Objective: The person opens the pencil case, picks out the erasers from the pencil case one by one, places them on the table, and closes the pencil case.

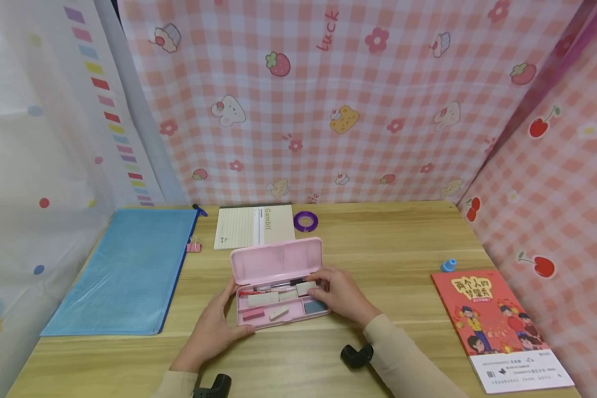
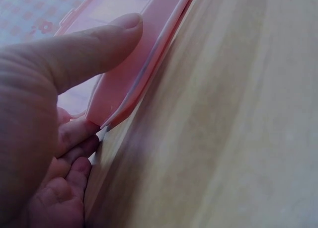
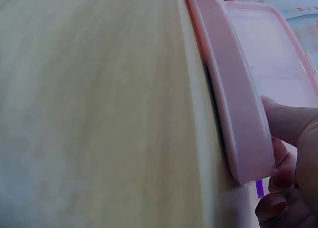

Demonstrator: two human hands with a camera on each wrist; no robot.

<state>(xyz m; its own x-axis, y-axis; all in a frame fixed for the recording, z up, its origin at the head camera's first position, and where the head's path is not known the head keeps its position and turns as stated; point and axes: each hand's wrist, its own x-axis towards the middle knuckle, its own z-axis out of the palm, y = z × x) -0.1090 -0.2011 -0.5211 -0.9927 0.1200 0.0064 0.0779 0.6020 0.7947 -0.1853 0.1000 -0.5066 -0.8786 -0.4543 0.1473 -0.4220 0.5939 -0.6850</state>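
A pink pencil case (image 1: 278, 320) sits on the table with its lid (image 1: 277, 261) raised. My left hand (image 1: 214, 326) grips its left end, the thumb (image 2: 112, 44) along the front wall and the other fingers around the corner. At the opposite end, my right hand (image 1: 340, 293) holds the case, its thumb (image 3: 285, 118) reaching over the rim and fingers curled outside. A white eraser (image 1: 305, 288) lies by that thumb. Inside are also a white block (image 1: 262, 299), pens (image 1: 288, 284), a small pink piece (image 1: 253, 314), a small white piece (image 1: 279, 313) and a blue-grey block (image 1: 315, 307).
A notebook (image 1: 239, 226) and a purple tape roll (image 1: 305, 221) lie behind the case. To the left are a blue zip folder (image 1: 124, 271) and a pink binder clip (image 1: 193, 246). On the right, a red book (image 1: 497, 326) lies near a small blue object (image 1: 449, 265). Patterned curtains (image 1: 328, 99) surround the table.
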